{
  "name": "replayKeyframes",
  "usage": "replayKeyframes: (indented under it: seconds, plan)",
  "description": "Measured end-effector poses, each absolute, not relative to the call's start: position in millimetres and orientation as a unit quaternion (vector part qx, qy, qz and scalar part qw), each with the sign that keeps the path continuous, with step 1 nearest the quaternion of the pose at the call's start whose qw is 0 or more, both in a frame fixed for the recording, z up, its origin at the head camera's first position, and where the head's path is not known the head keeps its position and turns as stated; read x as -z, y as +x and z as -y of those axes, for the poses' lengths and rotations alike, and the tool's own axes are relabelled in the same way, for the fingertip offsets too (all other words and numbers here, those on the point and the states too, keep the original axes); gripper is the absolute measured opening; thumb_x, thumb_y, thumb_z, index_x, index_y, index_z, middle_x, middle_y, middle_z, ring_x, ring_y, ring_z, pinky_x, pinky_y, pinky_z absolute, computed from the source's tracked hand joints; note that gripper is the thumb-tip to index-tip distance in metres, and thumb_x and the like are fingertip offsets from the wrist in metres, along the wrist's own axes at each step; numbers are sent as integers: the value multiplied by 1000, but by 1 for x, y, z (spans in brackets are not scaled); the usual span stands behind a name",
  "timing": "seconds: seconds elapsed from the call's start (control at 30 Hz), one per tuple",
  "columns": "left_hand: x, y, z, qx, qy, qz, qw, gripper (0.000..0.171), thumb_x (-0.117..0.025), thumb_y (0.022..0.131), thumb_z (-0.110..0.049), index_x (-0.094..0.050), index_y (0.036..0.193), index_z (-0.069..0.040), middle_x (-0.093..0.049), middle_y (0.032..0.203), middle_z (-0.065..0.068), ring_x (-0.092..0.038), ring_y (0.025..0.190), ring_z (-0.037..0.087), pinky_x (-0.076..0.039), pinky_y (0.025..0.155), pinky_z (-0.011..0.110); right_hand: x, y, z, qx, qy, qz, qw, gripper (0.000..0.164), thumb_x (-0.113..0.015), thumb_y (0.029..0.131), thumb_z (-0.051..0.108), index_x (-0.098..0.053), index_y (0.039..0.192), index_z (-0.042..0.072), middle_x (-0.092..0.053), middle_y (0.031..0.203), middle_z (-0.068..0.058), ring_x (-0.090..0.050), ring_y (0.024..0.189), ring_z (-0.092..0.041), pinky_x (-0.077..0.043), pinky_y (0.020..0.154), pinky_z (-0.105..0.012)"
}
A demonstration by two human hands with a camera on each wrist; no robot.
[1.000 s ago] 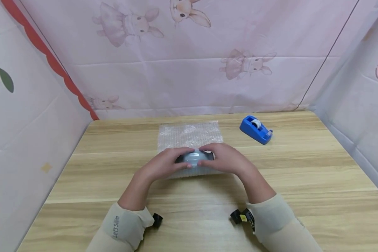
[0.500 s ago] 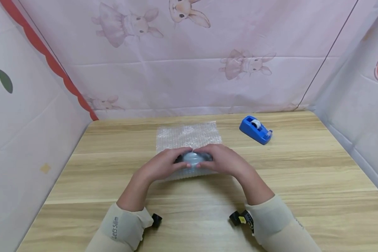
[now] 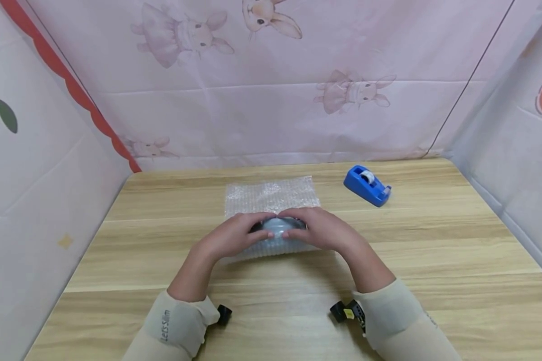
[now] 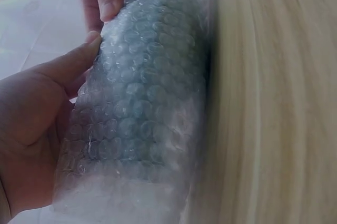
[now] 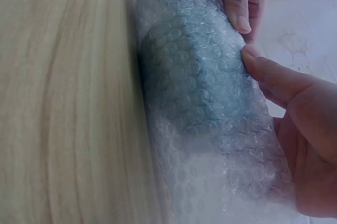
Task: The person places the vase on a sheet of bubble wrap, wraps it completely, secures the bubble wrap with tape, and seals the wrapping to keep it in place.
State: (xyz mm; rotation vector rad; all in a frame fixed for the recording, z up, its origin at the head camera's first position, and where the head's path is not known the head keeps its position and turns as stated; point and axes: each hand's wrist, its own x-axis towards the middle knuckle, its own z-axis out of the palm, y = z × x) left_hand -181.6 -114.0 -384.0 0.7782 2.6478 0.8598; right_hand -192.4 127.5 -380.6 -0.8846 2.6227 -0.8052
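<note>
A sheet of bubble wrap (image 3: pixel 271 196) lies on the table, its near part folded up over a rounded blue-grey object (image 3: pixel 280 223). My left hand (image 3: pixel 234 233) and my right hand (image 3: pixel 321 228) hold the wrapped object from either side. Their thumbs press on the near side, and the fingers reach over the far side. In the left wrist view the bubble wrap (image 4: pixel 139 97) covers the object, so its exact kind cannot be told. The right wrist view shows my thumb (image 5: pixel 276 79) at the edge of the folded layer.
A blue tape dispenser (image 3: pixel 367 185) with a roll in it stands at the back right of the wooden table (image 3: pixel 140 240). Printed cloth walls (image 3: pixel 262 120) enclose the back and sides.
My right hand's fingers have shifted slightly left, and the fingertips of both hands are now closer together over the object. The left hand stays about where it was.
</note>
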Motion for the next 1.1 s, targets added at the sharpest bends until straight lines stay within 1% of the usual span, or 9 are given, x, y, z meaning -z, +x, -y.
replayKeyframes:
  seconds: [0.17, 0.23, 0.33, 0.4, 0.47, 0.6, 0.67, 0.83, 1.1]
  plan:
    - [383, -181, 112, -275, 247, -922, 117, 52, -62, 95, -41, -53, 142, -23, -61, 134, -2, -60, 114, 13, -48, 99, 40, 381, -193, -127, 281, -293, -904, 135, 50, -65, 93, 42, -56, 139, 26, -57, 141, 1, -50, 134, -23, -39, 109, -49]
    - [380, -179, 111, -255, 246, -931, 91, 52, -64, 94, -41, -54, 141, -21, -60, 136, -1, -58, 121, 17, -46, 102, 42, 381, -194, -127, 281, -291, -904, 138, 50, -65, 93, 42, -56, 139, 25, -57, 141, 0, -50, 134, -24, -40, 109, -49]
    - [374, -175, 108, -223, 260, -939, 30, 53, -66, 93, -41, -56, 139, -17, -60, 137, 1, -55, 128, 21, -38, 110, 47, 381, -194, -127, 279, -290, -905, 138, 50, -64, 93, 43, -56, 140, 25, -57, 141, -1, -51, 133, -24, -41, 108, -49]
    - [370, -172, 105, -214, 282, -935, -5, 52, -68, 92, -39, -58, 136, -14, -62, 135, 2, -57, 125, 22, -35, 112, 51, 381, -194, -127, 278, -289, -906, 138, 50, -63, 94, 43, -56, 140, 24, -57, 141, -1, -51, 133, -24, -41, 108, -48]
    - [367, -169, 103, -217, 304, -927, -19, 51, -71, 90, -38, -59, 133, -13, -64, 131, 2, -61, 117, 21, -35, 111, 53, 381, -194, -127, 282, -289, -905, 135, 49, -63, 94, 42, -56, 140, 25, -57, 141, -1, -52, 132, -24, -41, 108, -48]
    - [367, -168, 99, -218, 327, -919, -7, 53, -77, 86, -33, -60, 132, -15, -64, 130, 3, -63, 110, 19, -47, 100, 46, 383, -194, -128, 289, -288, -903, 132, 48, -61, 95, 43, -56, 140, 26, -58, 140, 0, -53, 131, -24, -42, 107, -48]
    - [370, -168, 98, -215, 322, -922, 9, 53, -78, 85, -31, -61, 132, -16, -62, 133, 4, -63, 115, 21, -49, 97, 42, 384, -194, -128, 290, -284, -904, 132, 48, -61, 95, 44, -56, 140, 28, -58, 141, 0, -53, 131, -25, -42, 107, -49]
    - [379, -172, 98, -225, 315, -922, 24, 50, -77, 86, -27, -62, 131, -13, -60, 137, 7, -58, 125, 23, -47, 102, 43, 385, -194, -127, 278, -270, -913, 128, 50, -59, 95, 47, -54, 142, 28, -57, 141, -1, -52, 132, -26, -41, 107, -50]
    - [382, -178, 101, -225, 317, -921, 24, 51, -72, 89, -32, -58, 136, -17, -59, 139, 4, -56, 128, 23, -45, 105, 43, 379, -195, -127, 236, -282, -930, 25, 45, -66, 91, 46, -66, 129, 22, -68, 125, 0, -61, 118, -24, -48, 99, -47]
